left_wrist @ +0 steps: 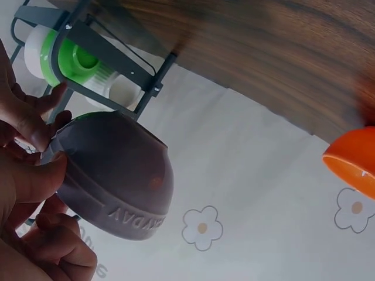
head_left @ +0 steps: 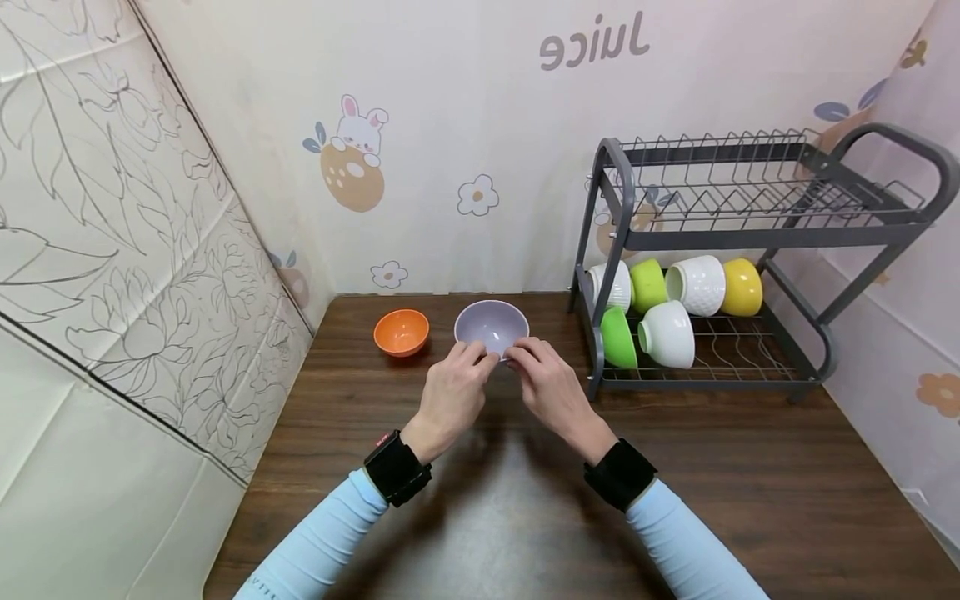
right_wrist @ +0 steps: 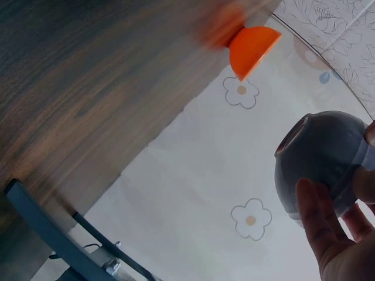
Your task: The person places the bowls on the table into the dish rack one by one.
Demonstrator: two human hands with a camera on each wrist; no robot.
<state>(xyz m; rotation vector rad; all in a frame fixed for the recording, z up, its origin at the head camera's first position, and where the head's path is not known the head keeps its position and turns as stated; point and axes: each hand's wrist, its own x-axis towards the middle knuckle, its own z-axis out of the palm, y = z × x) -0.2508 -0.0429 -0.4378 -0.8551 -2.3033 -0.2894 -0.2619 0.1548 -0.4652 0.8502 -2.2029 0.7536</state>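
Observation:
Both hands meet at the near rim of a light purple bowl (head_left: 492, 323), whose inside faces up toward the head camera. My left hand (head_left: 453, 390) pinches the rim between thumb and fingers on the left. On the right, my right hand (head_left: 553, 388) grips the same rim close beside it. From the left wrist, raised lettering shows on the outer wall of the purple bowl (left_wrist: 126, 170). In the right wrist view the foot of the bowl (right_wrist: 316, 158) is apart from the tabletop. A smaller orange bowl (head_left: 401, 332) stands on the table to the left.
A dark grey two-tier dish rack (head_left: 712, 240) stands at the right. Its lower tier holds several white, green and yellow bowls, among them a yellow bowl (head_left: 742, 287) and a white bowl (head_left: 667, 335). Patterned wall panels (head_left: 465, 150) border the brown wooden table (head_left: 750, 467).

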